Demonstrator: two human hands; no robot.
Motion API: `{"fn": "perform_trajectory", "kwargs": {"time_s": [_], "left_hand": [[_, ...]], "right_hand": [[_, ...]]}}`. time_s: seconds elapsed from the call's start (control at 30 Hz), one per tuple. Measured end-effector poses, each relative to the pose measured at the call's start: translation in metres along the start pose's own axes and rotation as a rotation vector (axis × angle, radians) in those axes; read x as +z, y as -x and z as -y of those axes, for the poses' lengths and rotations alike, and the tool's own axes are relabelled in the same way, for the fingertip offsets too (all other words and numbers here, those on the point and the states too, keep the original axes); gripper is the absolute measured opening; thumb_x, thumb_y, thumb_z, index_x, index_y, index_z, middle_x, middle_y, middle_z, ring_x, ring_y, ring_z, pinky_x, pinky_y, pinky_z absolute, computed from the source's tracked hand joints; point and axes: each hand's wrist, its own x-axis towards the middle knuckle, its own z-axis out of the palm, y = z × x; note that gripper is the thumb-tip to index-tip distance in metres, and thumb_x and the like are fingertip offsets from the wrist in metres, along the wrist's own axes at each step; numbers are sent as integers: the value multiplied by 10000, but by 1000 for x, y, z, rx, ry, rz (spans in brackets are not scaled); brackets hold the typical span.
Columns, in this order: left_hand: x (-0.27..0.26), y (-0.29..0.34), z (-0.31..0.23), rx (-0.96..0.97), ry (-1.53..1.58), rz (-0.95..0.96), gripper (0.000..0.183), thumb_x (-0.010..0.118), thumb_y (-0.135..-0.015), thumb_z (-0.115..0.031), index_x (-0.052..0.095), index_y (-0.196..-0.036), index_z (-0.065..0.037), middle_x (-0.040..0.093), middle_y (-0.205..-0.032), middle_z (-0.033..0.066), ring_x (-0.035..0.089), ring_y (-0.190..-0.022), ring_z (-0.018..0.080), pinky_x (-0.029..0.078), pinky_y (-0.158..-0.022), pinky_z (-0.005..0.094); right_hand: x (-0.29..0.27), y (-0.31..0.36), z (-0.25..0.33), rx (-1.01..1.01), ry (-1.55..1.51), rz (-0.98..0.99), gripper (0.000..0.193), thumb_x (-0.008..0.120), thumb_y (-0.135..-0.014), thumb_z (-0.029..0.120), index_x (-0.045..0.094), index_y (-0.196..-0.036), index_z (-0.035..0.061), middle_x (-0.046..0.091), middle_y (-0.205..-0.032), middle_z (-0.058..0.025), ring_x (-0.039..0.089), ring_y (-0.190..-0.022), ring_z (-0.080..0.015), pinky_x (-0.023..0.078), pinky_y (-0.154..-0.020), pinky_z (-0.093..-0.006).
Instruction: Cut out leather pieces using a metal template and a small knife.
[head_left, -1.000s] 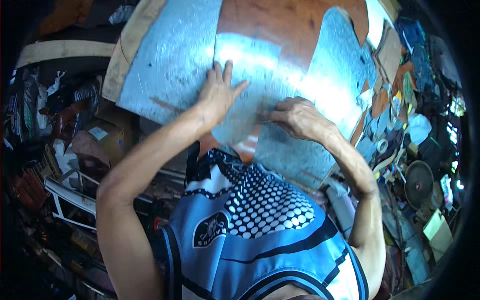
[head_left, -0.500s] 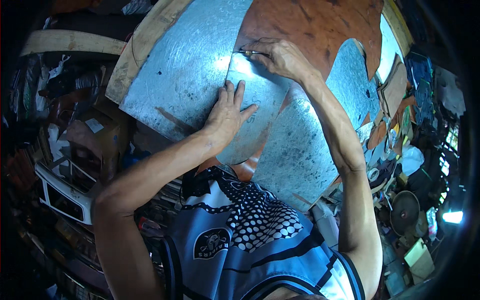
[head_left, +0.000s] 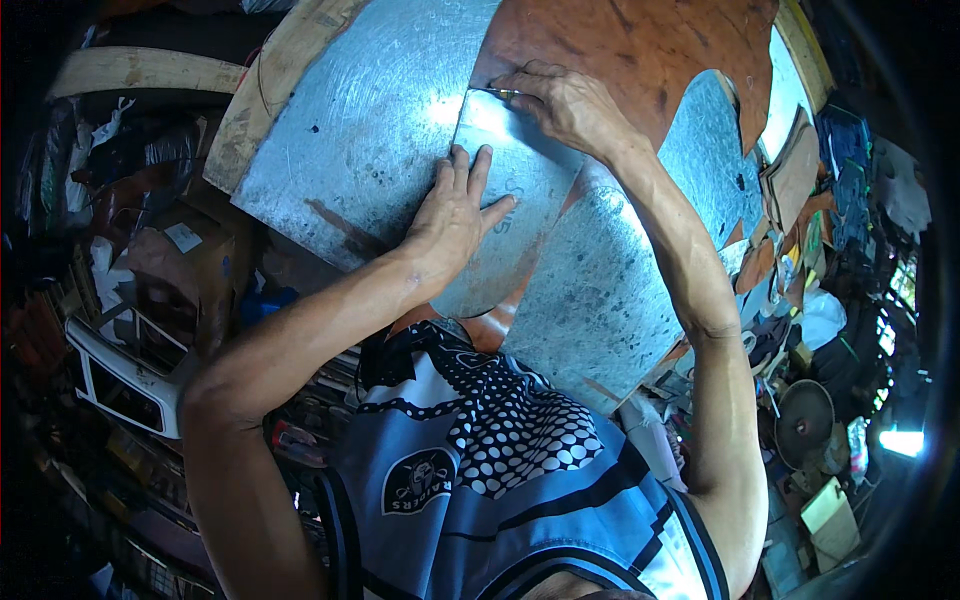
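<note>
A curved piece of galvanized sheet metal (head_left: 505, 200) is laid on top of a larger galvanized sheet (head_left: 350, 150) that is spread over a reddish-brown board (head_left: 640, 50). The left hand (head_left: 455, 215) is pressed flat on the curved piece, palm down and fingers spread open, with nothing gripped. The right hand (head_left: 565, 105) is reached out to the far corner of that piece, its fingers closed around a small thin tool (head_left: 503, 94), whose tip is set against the top edge of the metal; the kind of tool cannot be told. A second large galvanized sheet (head_left: 610, 290) is seen just to the right, partly covered by the right forearm and touching the curved piece along its lower edge. A pale wooden plank (head_left: 270, 90) is seen along the left rim of the work surface. Cluttered shelves of scrap and boxes (head_left: 130, 280) are seen at the left, and a round fan (head_left: 803, 420) at the right, well apart from the hands.
</note>
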Motion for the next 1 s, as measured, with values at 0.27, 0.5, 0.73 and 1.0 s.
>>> {"fn": "perform_trajectory", "kwargs": {"time_s": [0.27, 0.5, 0.73, 1.0], "left_hand": [[-5, 4, 0, 2, -41, 41, 961, 778, -751, -318, 267, -1565, -290, 145, -1591, 302, 282, -1405, 486, 293, -1117, 487], [0, 2, -1, -9, -19, 34, 1086, 851, -667, -407, 253, -1567, -300, 141, -1589, 307, 266, -1406, 496, 302, -1109, 489], [-8, 4, -3, 14, -7, 47, 1139, 896, -595, -436, 292, -1553, -312, 136, -1584, 315, 272, -1396, 505, 308, -1107, 506], [-13, 7, -4, 0, 106, 33, 1160, 939, -527, -372, 360, -1527, -278, 145, -1573, 328, 275, -1391, 513, 313, -1115, 510]], "right_hand": [[-1, 20, 6, 103, -37, -8, 275, 602, -941, 198, 688, -1192, 130, 698, -1156, -62, 661, -1056, -283, 544, -884, -398], [-13, 46, 7, 213, -71, 21, 277, 601, -941, 190, 685, -1192, 110, 700, -1154, -95, 671, -1037, -305, 541, -887, -409], [-18, 76, -7, 245, -14, 62, 277, 602, -933, 161, 684, -1191, 105, 695, -1169, -86, 657, -1074, -295, 544, -914, -416], [-22, 107, -13, 333, 13, 56, 292, 603, -935, 212, 691, -1206, 150, 704, -1140, -86, 666, -1056, -294, 549, -882, -410]]}}
